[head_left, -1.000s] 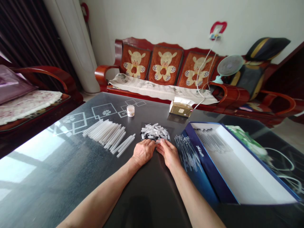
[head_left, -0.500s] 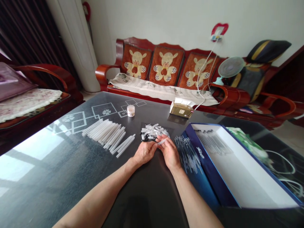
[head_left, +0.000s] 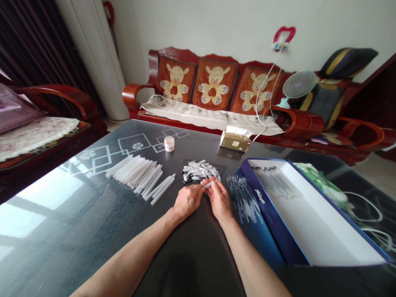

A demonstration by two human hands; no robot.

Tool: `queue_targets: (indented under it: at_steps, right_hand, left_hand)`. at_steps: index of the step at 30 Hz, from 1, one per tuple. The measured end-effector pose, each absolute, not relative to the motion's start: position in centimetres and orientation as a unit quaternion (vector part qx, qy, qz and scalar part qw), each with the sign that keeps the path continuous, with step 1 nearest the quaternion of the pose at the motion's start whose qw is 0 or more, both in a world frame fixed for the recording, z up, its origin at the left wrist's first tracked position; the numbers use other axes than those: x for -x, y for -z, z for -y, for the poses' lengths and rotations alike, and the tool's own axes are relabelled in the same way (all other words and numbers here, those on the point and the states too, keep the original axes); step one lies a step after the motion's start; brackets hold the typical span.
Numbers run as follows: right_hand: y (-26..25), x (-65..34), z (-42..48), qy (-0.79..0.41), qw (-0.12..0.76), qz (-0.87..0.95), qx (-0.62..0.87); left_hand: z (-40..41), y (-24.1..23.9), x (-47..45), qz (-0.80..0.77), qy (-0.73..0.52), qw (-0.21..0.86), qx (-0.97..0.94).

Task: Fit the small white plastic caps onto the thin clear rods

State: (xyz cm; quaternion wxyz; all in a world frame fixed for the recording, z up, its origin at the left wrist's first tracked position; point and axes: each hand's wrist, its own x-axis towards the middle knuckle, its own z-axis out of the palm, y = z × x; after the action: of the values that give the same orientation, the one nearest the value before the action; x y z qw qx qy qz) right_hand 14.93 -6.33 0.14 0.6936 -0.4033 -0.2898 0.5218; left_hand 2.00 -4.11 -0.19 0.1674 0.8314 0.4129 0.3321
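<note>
The left hand (head_left: 187,201) and right hand (head_left: 219,200) are closed on a small white piece (head_left: 208,185) between their fingertips; it looks unfinished. From them, loose caps (head_left: 202,170) lie heaped at twelve o'clock, tubes (head_left: 134,175) at ten, rods (head_left: 246,202) at three, beside the box (head_left: 324,235). Sticks (head_left: 276,184) inside its far end may be finished; much seems left.

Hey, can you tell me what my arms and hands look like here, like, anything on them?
Your left hand and right hand are ungloved. Both forearms are bare, with no sleeves in view, and neither wrist shows a watch or bracelet. Whether you wear rings, I can't tell.
</note>
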Motion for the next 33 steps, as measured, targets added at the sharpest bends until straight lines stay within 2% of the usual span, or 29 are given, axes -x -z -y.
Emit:
queue_targets:
  at_steps: [16, 24, 29, 33]
  right_hand:
    - [-0.2, -14.5, 6.2, -0.531, 0.695, 0.236, 0.424]
    - [-0.2, -14.4, 6.5, -0.480, 0.694, 0.313, 0.436]
    - [-1.1, -14.8, 6.9, -0.385, 0.626, 0.445, 0.512]
    - [-2.4, -16.4, 7.1, -0.286, 0.495, 0.568, 0.592]
  left_hand:
    - [4.8, 0.0, -2.2, -0.454, -0.255, 0.011, -0.853]
    - [4.1, 0.0, -1.3, -0.445, -0.285, 0.032, -0.848]
    - [3.1, 0.7, -0.5, -0.476, -0.344, -0.020, -0.809]
    - [2.4, 1.2, -0.2, -0.459, -0.372, -0.020, -0.807]
